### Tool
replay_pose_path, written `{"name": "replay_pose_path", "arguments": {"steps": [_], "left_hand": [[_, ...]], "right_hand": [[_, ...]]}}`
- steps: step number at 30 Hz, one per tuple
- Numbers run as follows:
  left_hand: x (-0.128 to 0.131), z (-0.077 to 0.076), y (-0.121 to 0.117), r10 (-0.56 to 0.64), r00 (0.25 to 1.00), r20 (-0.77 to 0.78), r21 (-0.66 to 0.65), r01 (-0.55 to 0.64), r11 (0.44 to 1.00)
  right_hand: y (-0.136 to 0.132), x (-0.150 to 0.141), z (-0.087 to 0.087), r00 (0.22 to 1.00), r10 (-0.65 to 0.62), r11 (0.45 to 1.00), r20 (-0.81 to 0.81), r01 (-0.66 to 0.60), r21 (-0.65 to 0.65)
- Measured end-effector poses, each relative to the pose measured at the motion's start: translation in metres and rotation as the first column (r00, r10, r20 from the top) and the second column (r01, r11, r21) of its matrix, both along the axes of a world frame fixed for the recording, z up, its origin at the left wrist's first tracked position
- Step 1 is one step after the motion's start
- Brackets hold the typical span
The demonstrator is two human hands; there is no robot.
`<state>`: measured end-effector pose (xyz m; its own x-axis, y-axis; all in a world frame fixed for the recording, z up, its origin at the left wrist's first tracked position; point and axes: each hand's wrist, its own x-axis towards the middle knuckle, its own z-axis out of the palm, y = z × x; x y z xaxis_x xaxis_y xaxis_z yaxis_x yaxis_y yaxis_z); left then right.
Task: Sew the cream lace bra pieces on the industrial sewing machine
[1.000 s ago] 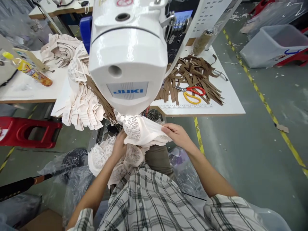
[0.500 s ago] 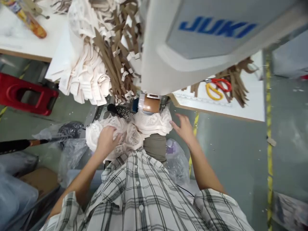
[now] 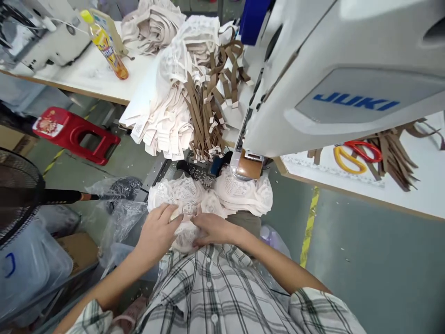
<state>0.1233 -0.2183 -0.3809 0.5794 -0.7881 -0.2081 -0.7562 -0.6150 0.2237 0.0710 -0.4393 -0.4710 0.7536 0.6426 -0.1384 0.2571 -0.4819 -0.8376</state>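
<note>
Several cream lace bras (image 3: 186, 190) lie in a pile across my lap, just below the sewing machine head (image 3: 248, 167). My left hand (image 3: 158, 232) grips the near left part of a lace bra, thumb and fingers closed on the cloth. From the other side, my right hand (image 3: 215, 229) pinches the same bra close to my shirt front. A cup shows between the two hands; their fingertips are partly hidden in the lace. More bra cups (image 3: 243, 190) rest at the right of the pile, under the machine's round end.
White straps with tags (image 3: 167, 125) and brown strips (image 3: 201, 116) hang over the table edge. Yellow-and-red scissors (image 3: 351, 157) lie on the right table. A drink bottle (image 3: 106, 48) stands at the back left. A red stool (image 3: 76, 134) and a fan (image 3: 21, 197) are at my left.
My right hand has come in from the open air at the right and closed on the lace bra. My left hand stays on the bras. The view has shifted to the left.
</note>
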Motion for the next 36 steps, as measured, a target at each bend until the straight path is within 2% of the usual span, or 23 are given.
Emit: {"name": "replay_pose_path", "arguments": {"steps": [2, 4, 5, 7, 8, 10, 11, 12, 13, 14, 15, 17, 19, 20, 22, 23, 24, 26, 28, 30, 32, 34, 36], "left_hand": [[0.014, 0.016, -0.006, -0.055, 0.998, 0.013, -0.327, 0.056, 0.943], [0.029, 0.023, -0.017, -0.101, 0.989, -0.106, -0.571, 0.023, 0.82], [0.037, 0.022, -0.026, -0.116, 0.974, -0.196, -0.629, -0.034, 0.777], [0.048, 0.015, -0.049, -0.14, 0.885, -0.445, -0.616, -0.189, 0.765], [0.051, 0.009, -0.062, -0.183, 0.773, -0.607, -0.556, -0.249, 0.793], [0.052, -0.007, -0.09, -0.24, 0.385, -0.891, -0.37, -0.311, 0.876], [0.05, -0.015, -0.103, -0.228, 0.185, -0.956, -0.278, -0.325, 0.904], [0.047, -0.022, -0.115, -0.208, 0.032, -0.978, -0.207, -0.332, 0.92], [0.044, -0.027, -0.125, -0.188, -0.051, -0.981, -0.16, -0.34, 0.927], [0.042, -0.03, -0.133, -0.175, -0.065, -0.982, -0.142, -0.347, 0.927], [0.041, -0.03, -0.14, -0.169, -0.026, -0.985, -0.15, -0.342, 0.928], [0.04, -0.024, -0.15, -0.172, 0.135, -0.976, -0.203, -0.265, 0.943], [0.038, -0.014, -0.159, -0.2, 0.33, -0.922, -0.265, -0.164, 0.95], [0.036, -0.009, -0.163, -0.221, 0.414, -0.883, -0.297, -0.128, 0.946], [0.03, -0.001, -0.172, -0.275, 0.54, -0.796, -0.372, -0.078, 0.925], [0.026, 0.003, -0.176, -0.305, 0.589, -0.748, -0.413, -0.053, 0.909], [0.024, 0.006, -0.179, -0.338, 0.631, -0.698, -0.454, -0.025, 0.891], [0.023, 0.014, -0.184, -0.406, 0.683, -0.607, -0.522, 0.043, 0.852], [0.03, 0.024, -0.186, -0.439, 0.724, -0.532, -0.564, 0.083, 0.822], [0.043, 0.036, -0.188, -0.401, 0.779, -0.481, -0.567, 0.073, 0.821], [0.06, 0.048, -0.188, -0.286, 0.833, -0.474, -0.512, 0.003, 0.859], [0.077, 0.057, -0.189, -0.127, 0.851, -0.51, -0.422, -0.118, 0.899], [0.091, 0.061, -0.191, 0.021, 0.836, -0.548, -0.357, -0.257, 0.898]], "right_hand": [[-0.008, -0.004, 0.015, 0.999, -0.014, 1.0, 0.045, 0.014, -0.001], [-0.023, -0.014, 0.037, 0.988, -0.076, 0.996, 0.138, 0.068, 0.061], [-0.032, -0.022, 0.049, 0.973, -0.133, 0.987, 0.189, 0.113, 0.112], [-0.052, -0.041, 0.075, 0.913, -0.284, 0.95, 0.294, 0.226, 0.216], [-0.061, -0.051, 0.086, 0.868, -0.359, 0.925, 0.342, 0.284, 0.251], [-0.079, -0.071, 0.106, 0.789, -0.457, 0.888, 0.412, 0.377, 0.263], [-0.087, -0.08, 0.113, 0.77, -0.474, 0.881, 0.428, 0.405, 0.246], [-0.095, -0.088, 0.118, 0.769, -0.475, 0.88, 0.427, 0.423, 0.218], [-0.103, -0.095, 0.121, 0.789, -0.465, 0.885, 0.4, 0.428, 0.185], [-0.112, -0.1, 0.122, 0.827, -0.446, 0.895, 0.343, 0.421, 0.148], [-0.121, -0.104, 0.121, 0.871, -0.419, 0.908, 0.255, 0.405, 0.107], [-0.139, -0.106, 0.115, 0.938, -0.345, 0.939, 0.015, 0.345, 0.004], [-0.153, -0.102, 0.105, 0.917, -0.361, 0.93, -0.167, 0.341, -0.135], [-0.156, -0.098, 0.099, 0.879, -0.44, 0.892, -0.183, 0.404, -0.205], [-0.157, -0.086, 0.088, 0.76, -0.643, 0.757, -0.098, 0.611, -0.232], [-0.155, -0.078, 0.084, 0.699, -0.714, 0.695, -0.043, 0.7, -0.165], [-0.152, -0.07, 0.08, 0.669, -0.743, 0.668, -0.013, 0.741, -0.064], [-0.145, -0.053, 0.077, 0.717, -0.697, 0.707, -0.037, 0.694, 0.133], [-0.14, -0.038, 0.082, 0.767, -0.633, 0.735, -0.1, 0.637, 0.234], [-0.138, -0.026, 0.09, 0.727, -0.669, 0.685, -0.154, 0.683, 0.254], [-0.137, -0.014, 0.098, 0.637, -0.756, 0.595, -0.151, 0.764, 0.248], [-0.139, -0.003, 0.102, 0.564, -0.816, 0.53, -0.126, 0.817, 0.228], [-0.142, 0.008, 0.102, 0.524, -0.844, 0.498, -0.112, 0.844, 0.199]]}}
